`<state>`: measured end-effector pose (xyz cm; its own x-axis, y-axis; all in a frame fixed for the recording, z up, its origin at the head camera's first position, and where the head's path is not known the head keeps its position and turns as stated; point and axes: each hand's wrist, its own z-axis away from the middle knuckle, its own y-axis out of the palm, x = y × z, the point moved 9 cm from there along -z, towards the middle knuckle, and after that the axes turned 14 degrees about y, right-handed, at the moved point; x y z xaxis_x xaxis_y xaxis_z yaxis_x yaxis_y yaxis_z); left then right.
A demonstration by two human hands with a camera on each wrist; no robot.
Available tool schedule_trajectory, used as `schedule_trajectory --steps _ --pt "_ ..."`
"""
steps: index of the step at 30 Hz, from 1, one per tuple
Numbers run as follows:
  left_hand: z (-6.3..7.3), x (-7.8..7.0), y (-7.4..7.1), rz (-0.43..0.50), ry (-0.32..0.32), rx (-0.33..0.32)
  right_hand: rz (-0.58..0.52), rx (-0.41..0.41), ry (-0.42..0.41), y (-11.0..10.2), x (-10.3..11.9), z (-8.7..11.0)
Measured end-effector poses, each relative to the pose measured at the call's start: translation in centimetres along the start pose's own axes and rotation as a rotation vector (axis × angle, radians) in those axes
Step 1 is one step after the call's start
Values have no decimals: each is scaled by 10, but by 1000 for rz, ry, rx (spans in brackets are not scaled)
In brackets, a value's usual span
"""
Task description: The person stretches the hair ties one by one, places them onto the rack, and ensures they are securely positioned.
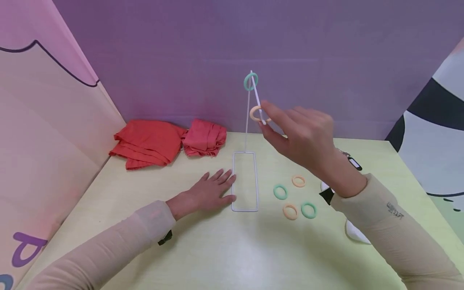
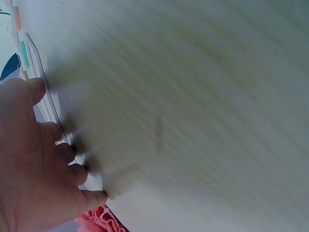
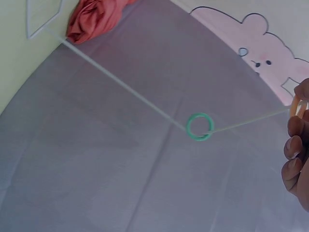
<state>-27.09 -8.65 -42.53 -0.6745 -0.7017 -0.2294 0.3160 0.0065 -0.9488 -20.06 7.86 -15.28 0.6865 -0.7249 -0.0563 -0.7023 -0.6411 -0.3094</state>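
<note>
A white wire stand [image 1: 247,121] rises from a rectangular base [image 1: 257,181] on the table, its upper arm slanting toward me. One green ring [image 1: 245,83] hangs on that arm at the top bend; the right wrist view shows the same green ring [image 3: 189,126]. My right hand [image 1: 302,131] pinches a pale orange ring [image 1: 252,115] between thumb and index finger at the arm's free end. The ring appears to be around the rod there. My left hand [image 1: 210,191] rests on the table with fingers spread, thumb and fingertips touching the base's left side.
Right of the base lie two green rings [image 1: 308,217] and two orange rings [image 1: 284,211]. Folded red cloths [image 1: 148,141] sit at the back left. A small black tag [image 1: 355,163] and a white item [image 1: 357,233] are partly behind my right arm. A purple backdrop [image 1: 181,60] stands behind.
</note>
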Motion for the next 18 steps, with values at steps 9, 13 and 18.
schedule_trajectory --steps 9,13,18 --pt "1 -1 -2 -5 5 -7 78 18 36 30 -27 -2" --pt "1 -1 -2 -3 6 -8 118 47 68 47 -42 -9" --pt "1 -2 -2 3 1 -6 172 107 108 70 -59 -17"
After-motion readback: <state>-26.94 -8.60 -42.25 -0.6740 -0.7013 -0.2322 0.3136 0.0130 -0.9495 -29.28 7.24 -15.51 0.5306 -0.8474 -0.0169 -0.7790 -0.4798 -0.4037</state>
